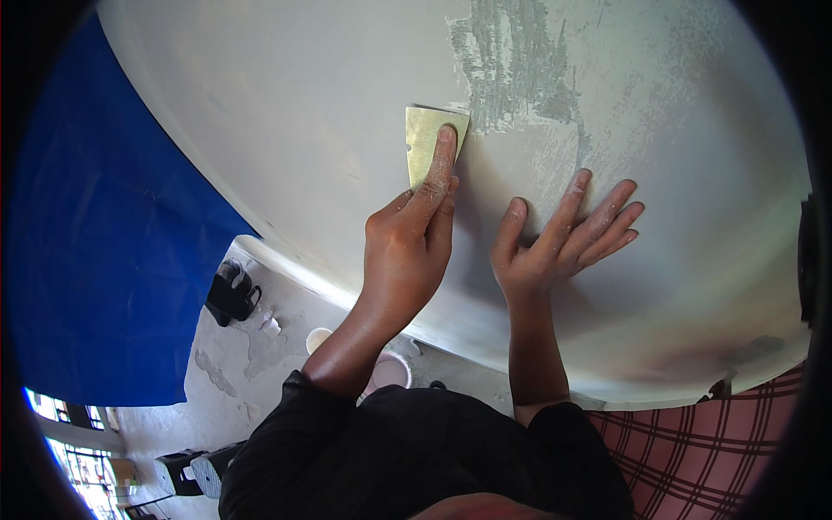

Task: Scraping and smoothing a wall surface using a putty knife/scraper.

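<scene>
A putty knife (423, 143) with a wide, yellowish metal blade is gripped in my left hand (404, 247). My index finger lies stretched along the blade, and the handle is hidden in the palm. The blade's wide edge is at a large, curved, pale grey panel (303, 113), just below and left of a rough, streaky darker grey patch (520, 65). To the right, my right hand (555, 243) rests against the panel with its fingers spread, holding nothing. Whitish residue covers the fingertips of both hands.
A blue sheet (113, 243) hangs on the left. On the concrete floor (234, 373) below are a black bag-like thing (232, 295), a pinkish bucket (390, 371) and a cream round container (318, 339). Checked reddish cloth (702, 442) lies at the lower right.
</scene>
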`<state>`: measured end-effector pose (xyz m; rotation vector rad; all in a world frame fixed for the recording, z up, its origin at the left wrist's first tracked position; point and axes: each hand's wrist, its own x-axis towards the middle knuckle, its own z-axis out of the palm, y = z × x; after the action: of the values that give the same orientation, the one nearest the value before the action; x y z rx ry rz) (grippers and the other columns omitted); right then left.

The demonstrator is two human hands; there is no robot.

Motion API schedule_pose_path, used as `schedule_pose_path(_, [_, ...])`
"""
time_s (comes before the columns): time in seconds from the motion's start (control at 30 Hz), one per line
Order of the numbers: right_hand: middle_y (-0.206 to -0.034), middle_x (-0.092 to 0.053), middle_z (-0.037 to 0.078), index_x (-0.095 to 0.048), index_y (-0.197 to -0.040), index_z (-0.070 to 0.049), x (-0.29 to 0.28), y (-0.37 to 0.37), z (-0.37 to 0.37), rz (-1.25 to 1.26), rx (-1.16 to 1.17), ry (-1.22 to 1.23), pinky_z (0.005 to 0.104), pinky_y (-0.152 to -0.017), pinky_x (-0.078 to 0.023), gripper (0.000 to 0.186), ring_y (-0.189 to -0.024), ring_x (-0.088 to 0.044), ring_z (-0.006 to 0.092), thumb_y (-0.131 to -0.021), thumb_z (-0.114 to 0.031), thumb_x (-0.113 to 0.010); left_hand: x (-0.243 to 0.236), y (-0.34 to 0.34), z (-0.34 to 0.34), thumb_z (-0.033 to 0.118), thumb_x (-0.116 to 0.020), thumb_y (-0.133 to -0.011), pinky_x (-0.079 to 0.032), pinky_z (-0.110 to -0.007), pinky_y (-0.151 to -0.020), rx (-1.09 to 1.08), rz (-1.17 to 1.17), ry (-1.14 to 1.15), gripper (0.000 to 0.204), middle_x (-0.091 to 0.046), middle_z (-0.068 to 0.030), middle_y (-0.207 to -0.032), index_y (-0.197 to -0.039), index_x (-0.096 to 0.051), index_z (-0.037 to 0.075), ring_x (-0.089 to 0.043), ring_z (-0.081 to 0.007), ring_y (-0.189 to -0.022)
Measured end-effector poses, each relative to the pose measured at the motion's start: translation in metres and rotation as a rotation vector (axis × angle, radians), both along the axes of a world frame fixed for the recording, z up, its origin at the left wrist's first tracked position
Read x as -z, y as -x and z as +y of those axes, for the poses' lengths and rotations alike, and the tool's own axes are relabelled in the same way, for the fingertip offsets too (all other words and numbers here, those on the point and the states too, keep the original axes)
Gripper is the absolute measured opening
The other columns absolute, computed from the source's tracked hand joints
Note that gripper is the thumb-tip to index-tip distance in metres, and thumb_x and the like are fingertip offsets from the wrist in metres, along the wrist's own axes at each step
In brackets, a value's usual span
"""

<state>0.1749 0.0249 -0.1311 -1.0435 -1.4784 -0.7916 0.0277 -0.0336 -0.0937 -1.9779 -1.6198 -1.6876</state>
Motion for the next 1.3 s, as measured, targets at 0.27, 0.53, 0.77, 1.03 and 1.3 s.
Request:
schedule_pose_path(0.27, [-0.155,-0.029,0.04,-0.049,-0.146,0.0,0.001,0.001,0.008,0.055,0.0,-0.017,0.0646,-0.119,0.001,0.062,-0.15,-0.013,0.0545,-0.098,-0.039,-0.052,-0.012,-0.001,0.005,0.002,-0.06,-0.1,-0.045,-0.025,-0.055,-0.023,-0.013,0.06,0.056,-0.074,-0.0116,-0.087,-0.152,-0.046,0.017,-0.045,-0.006,-0.056])
schedule_pose_path(0.53, [-0.155,-0.031,0.038,-0.049,-0.146,0.0,0.0,0.001,0.011,0.056,0.028,-0.036,0.0643,-0.119,-0.002,0.062,-0.15,-0.015,0.0539,-0.098,-0.04,-0.05,0.0,0.001,0.008,0.002,-0.06,-0.099,-0.047,-0.029,-0.056,0.033,-0.036,0.045,0.059,-0.057,-0.01,-0.063,-0.154,-0.045,0.017,-0.054,-0.0142,-0.055])
schedule_pose_path(0.77, [-0.155,-0.032,0.037,-0.05,-0.145,-0.001,-0.005,-0.004,0.007,0.059,0.056,-0.076,0.0643,-0.119,-0.005,0.061,-0.149,-0.018,0.0541,-0.099,-0.041,-0.049,-0.005,0.002,0.001,0.001,-0.06,-0.1,-0.042,-0.023,-0.054,0.06,0.019,0.018,0.058,-0.052,-0.0063,-0.061,-0.154,-0.045,0.017,-0.044,-0.0077,-0.054])
schedule_pose_path(1.03, [-0.154,-0.034,0.037,-0.048,-0.145,0.001,-0.012,-0.013,0.003,0.04,0.098,-0.135,0.0647,-0.119,-0.008,0.062,-0.148,-0.022,0.0541,-0.098,-0.039,-0.049,-0.002,-0.001,0.0,-0.002,-0.059,-0.099,-0.043,-0.023,-0.056,0.155,0.003,0.001,0.059,-0.056,-0.0073,-0.064,-0.154,-0.044,0.016,-0.045,-0.0081,-0.055])
schedule_pose_path(1.3, [-0.153,-0.035,0.037,-0.047,-0.146,0.001,-0.011,-0.03,0.006,0.052,0.088,-0.165,0.0646,-0.119,-0.009,0.062,-0.148,-0.023,0.0541,-0.098,-0.039,-0.049,0.0,-0.02,0.003,-0.006,-0.058,-0.097,-0.044,-0.022,-0.058,0.239,-0.069,-0.048,0.059,-0.067,-0.0111,-0.076,-0.152,-0.047,0.012,-0.046,-0.0073,-0.057])
